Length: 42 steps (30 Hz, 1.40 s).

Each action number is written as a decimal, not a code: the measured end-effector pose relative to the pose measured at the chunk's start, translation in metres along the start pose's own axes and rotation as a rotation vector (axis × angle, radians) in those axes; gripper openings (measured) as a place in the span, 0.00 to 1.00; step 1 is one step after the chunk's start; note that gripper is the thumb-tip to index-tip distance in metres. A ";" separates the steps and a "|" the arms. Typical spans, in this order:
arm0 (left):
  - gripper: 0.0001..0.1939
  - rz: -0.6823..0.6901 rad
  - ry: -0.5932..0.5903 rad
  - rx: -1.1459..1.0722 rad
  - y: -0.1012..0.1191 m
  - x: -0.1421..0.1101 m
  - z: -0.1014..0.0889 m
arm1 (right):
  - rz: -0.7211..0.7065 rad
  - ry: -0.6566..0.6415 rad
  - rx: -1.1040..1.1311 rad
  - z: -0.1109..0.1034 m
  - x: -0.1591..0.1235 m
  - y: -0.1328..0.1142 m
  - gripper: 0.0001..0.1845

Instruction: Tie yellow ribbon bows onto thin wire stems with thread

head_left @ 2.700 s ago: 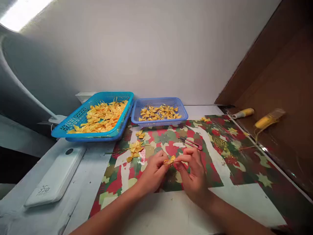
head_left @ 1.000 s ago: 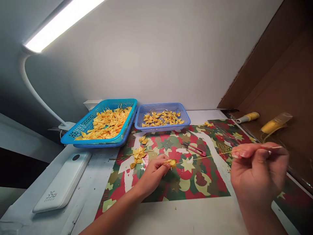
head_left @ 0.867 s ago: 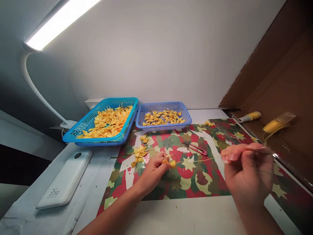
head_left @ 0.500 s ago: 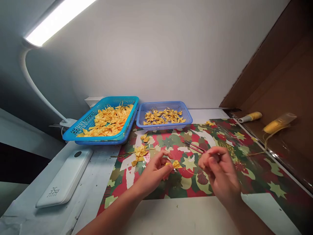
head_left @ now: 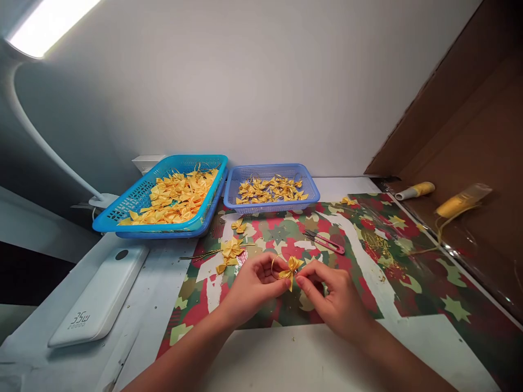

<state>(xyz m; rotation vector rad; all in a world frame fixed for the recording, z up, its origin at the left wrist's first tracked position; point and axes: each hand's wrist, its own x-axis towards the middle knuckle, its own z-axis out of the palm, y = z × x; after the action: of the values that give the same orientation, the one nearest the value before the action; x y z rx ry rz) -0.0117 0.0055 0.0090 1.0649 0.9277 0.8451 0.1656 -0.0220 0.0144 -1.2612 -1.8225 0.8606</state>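
Note:
A yellow ribbon bow (head_left: 291, 267) with a thin gold loop of cord is held over the patterned sheet. My left hand (head_left: 259, 282) pinches it between thumb and fingers from the left. From the right, my right hand (head_left: 329, 288) is closed, thumb against forefinger, at the bow's edge; what lies between those fingertips is too small to make out. Pink-handled thread snips (head_left: 324, 241) lie just beyond my right hand. Left of my left hand are loose yellow bows (head_left: 232, 249) and a bundle of gold cords (head_left: 202, 255).
A turquoise basket (head_left: 110, 218) heaped with yellow bows stands at the back left, beside a smaller blue basket (head_left: 269, 207) of bows. A white power bank (head_left: 100, 296) lies left under a lamp (head_left: 49, 27). Thread spools (head_left: 461, 200) and gold scraps (head_left: 384, 250) are at right.
My right hand has come left and down from near the snips to the bow in my left hand. The bow now faces up, its cord loop showing. The view has shifted slightly.

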 end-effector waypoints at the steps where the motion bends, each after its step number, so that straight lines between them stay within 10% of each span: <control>1: 0.16 -0.010 -0.002 -0.011 0.000 0.000 0.000 | 0.007 -0.001 -0.003 0.000 0.000 0.000 0.10; 42: 0.10 -0.075 0.143 -0.017 0.014 -0.004 0.006 | 0.035 0.005 0.019 0.006 -0.003 0.004 0.10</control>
<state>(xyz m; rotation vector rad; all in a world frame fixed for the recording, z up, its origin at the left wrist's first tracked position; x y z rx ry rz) -0.0090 0.0039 0.0248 0.9588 1.0724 0.8741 0.1627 -0.0248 0.0075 -1.2858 -1.7892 0.8907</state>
